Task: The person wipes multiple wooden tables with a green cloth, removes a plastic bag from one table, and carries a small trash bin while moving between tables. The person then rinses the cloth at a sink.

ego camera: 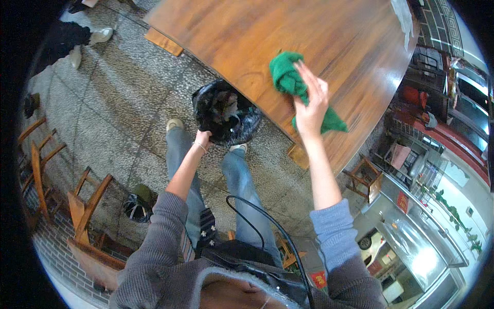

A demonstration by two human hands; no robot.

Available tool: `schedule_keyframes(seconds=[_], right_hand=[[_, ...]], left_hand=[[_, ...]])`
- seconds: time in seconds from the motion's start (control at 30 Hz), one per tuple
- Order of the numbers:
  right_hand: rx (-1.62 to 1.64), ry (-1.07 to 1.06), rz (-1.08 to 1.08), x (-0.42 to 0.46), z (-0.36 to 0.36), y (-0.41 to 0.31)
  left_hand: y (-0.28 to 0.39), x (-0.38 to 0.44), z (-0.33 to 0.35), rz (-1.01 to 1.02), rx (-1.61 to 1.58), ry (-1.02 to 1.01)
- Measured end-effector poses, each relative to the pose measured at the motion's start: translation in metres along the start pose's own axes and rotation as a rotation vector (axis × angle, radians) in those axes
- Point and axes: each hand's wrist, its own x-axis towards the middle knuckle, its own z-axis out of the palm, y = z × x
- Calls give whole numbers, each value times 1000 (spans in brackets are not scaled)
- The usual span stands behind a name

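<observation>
My right hand presses a bunched green cloth against the top of a wooden table. Part of the cloth sticks out on the far side of my wrist, over the wood. Below the table's near edge, my left hand grips the rim of a bin lined with a black plastic bag. The bin's mouth faces up and sits right beside the table edge. Some crumpled matter shows dimly inside; I cannot tell what it is.
Wooden chairs stand at the lower left by a brick-patterned wall. Behind my left arm, a small bin with a dark bag is on the tiled floor. Another person's shoe shows upper left. A wooden stool is at right.
</observation>
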Motion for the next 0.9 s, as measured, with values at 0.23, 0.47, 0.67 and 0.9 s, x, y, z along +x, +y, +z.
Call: schedule_keyframes(seconds=[0.23, 0.47, 0.67, 0.9], right_hand=[[527, 40, 402, -49, -19, -33], [540, 137, 691, -41, -81, 48], [-337, 171, 419, -47, -23, 16], [338, -168, 191, -42, -16, -21]], left_hand=[[86, -116, 2, -20, 211, -18], [138, -155, 29, -9, 184, -70], [120, -137, 20, -41, 141, -2], [85, -124, 1, -70, 21, -70]])
